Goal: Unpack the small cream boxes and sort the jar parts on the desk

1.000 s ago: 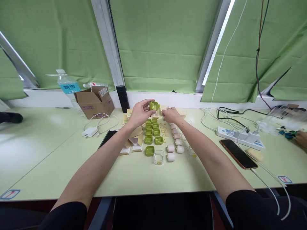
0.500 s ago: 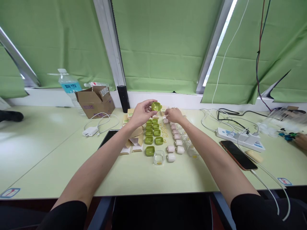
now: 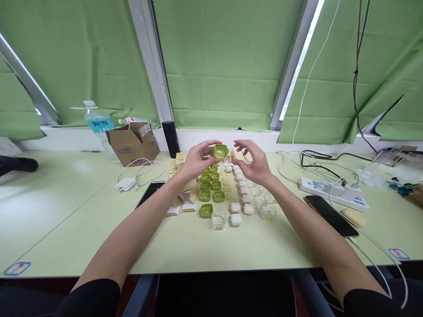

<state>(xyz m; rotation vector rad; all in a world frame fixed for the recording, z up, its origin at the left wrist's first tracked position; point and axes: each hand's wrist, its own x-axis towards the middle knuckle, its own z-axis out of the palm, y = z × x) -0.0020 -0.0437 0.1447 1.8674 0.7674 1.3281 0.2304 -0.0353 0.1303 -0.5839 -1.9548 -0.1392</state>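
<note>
My left hand (image 3: 199,159) is closed on a small green square case (image 3: 220,151), its hollow side facing me, above the far end of the rows. To its right, my right hand (image 3: 254,162) has thumb and fingers apart, with nothing seen between them. Below stand several similar green cases (image 3: 206,210) in two columns. Right of these lie small yellow pieces (image 3: 226,188) in rows, then white-pink rounded pieces (image 3: 235,219). A clear square case (image 3: 218,219) sits at the near end. More clear cases (image 3: 267,211) are beside my right forearm.
Small paper boxes (image 3: 189,205) lie left of the green cases, by a dark phone (image 3: 150,193). A cardboard box (image 3: 134,145) and bottle (image 3: 98,123) stand back left. At right are a power strip (image 3: 333,193), charging phone (image 3: 330,215) and cables. Another person's hand (image 3: 418,191) shows far right.
My right hand has lifted and opened beside the case, after being low over the far pieces. My left hand has shifted slightly right and down with the green case, which has turned.
</note>
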